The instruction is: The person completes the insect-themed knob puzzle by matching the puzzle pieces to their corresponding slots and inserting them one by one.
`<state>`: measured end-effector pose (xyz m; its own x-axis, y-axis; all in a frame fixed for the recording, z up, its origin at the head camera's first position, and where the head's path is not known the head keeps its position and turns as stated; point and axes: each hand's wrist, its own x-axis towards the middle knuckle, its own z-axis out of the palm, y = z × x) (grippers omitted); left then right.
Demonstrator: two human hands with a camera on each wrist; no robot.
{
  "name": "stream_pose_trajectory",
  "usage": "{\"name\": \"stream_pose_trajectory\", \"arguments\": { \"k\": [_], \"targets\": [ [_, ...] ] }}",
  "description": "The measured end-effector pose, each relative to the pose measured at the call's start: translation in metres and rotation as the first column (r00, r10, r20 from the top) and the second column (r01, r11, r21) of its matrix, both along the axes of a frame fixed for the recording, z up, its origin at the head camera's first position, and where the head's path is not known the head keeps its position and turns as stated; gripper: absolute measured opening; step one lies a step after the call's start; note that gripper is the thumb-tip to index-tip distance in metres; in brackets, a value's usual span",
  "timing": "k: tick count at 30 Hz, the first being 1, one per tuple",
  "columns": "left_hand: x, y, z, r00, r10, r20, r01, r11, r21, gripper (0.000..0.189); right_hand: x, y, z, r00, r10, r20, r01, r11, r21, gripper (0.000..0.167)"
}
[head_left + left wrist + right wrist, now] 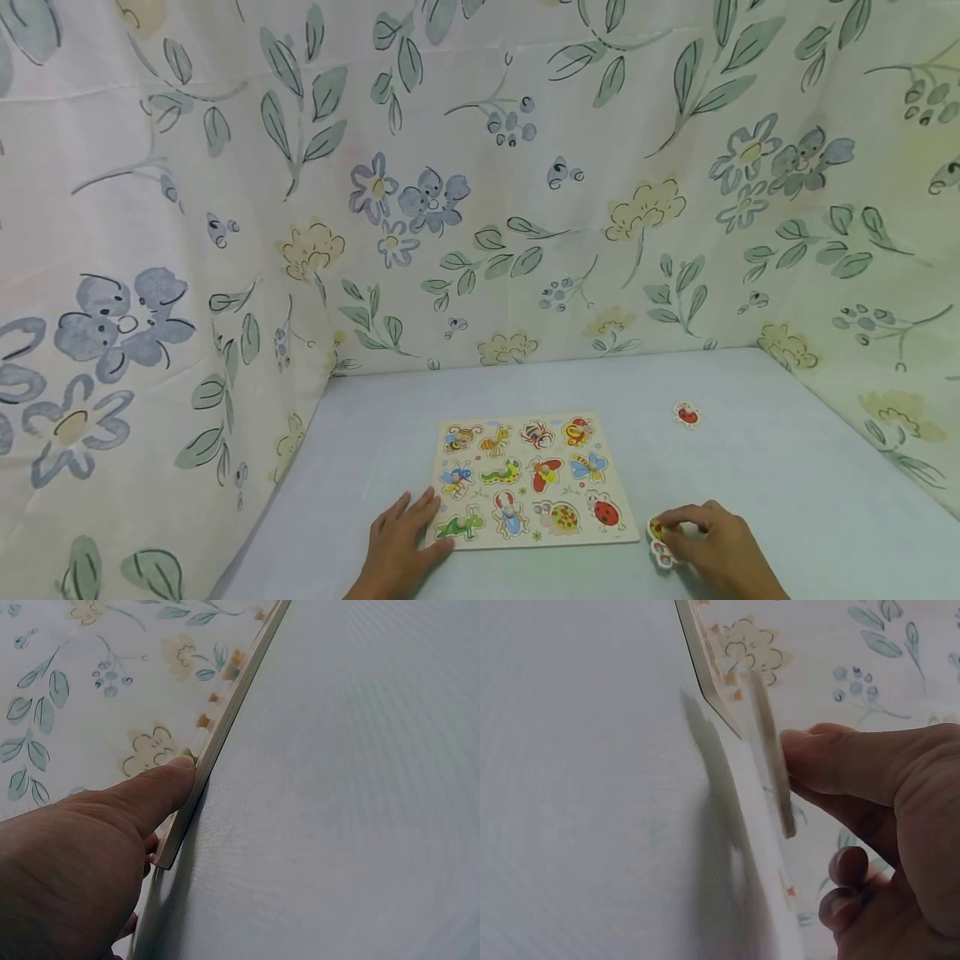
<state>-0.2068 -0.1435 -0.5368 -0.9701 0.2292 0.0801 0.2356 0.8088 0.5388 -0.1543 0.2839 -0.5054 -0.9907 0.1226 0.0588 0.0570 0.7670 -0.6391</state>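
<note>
A wooden peg puzzle board (pixel 525 540) with colourful insect pictures lies flat on the table. My left hand (pixel 401 542) is at its front left corner, with the fingers along the left side. In the left wrist view, the left thumb (pixel 161 787) presses on the board's edge. Just right of the front right corner, my right hand (pixel 716 542) pinches a wooden puzzle piece (pixel 774 757) between thumb and fingers. This piece (pixel 660 554) looks lobed and pale-rimmed, with green, yellow and red parts; fingers hide some of it. The right wrist view shows it edge-on, tilted above the table.
A ladybug puzzle piece (pixel 686 414) lies apart on the table, behind and to the right of the board. The table (pixel 375 433) has a pale cloth. Floral curtains (pixel 480 208) stand along the back and both sides.
</note>
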Motion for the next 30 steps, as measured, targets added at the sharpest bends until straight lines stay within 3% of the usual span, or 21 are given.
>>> {"name": "stream_pose_trajectory", "arguments": {
  "k": [4, 9, 17, 24, 30],
  "targets": [
    [0.0, 0.0, 0.0, 1.0, 0.002, 0.006, -0.002, 1.0, 0.007, 0.074, 0.001, 0.001, -0.001, 0.994, -0.008, -0.108, 0.01, 1.0, 0.017, 0.013],
    [0.0, 0.0, 0.0, 1.0, 0.01, 0.019, -0.01, 1.0, 0.01, 0.075, 0.002, 0.0, -0.005, 0.966, -0.019, -0.257, 0.034, 0.998, 0.057, 0.014],
    [-0.001, 0.0, 0.0, 0.999, 0.012, 0.03, -0.012, 1.0, -0.001, 0.075, 0.001, -0.004, -0.008, 0.893, -0.08, -0.443, 0.107, 0.994, 0.036, 0.019],
    [-0.001, -0.002, 0.0, 0.999, 0.008, 0.033, -0.009, 1.0, 0.007, 0.075, 0.0, -0.009, -0.002, 0.787, -0.098, -0.609, 0.095, 0.995, -0.037, 0.027],
    [0.0, -0.002, -0.003, 1.0, -0.008, 0.021, 0.008, 1.0, 0.01, 0.077, 0.0, -0.013, 0.011, 0.756, -0.089, -0.649, 0.07, 0.996, -0.056, 0.027]
  ]
}}
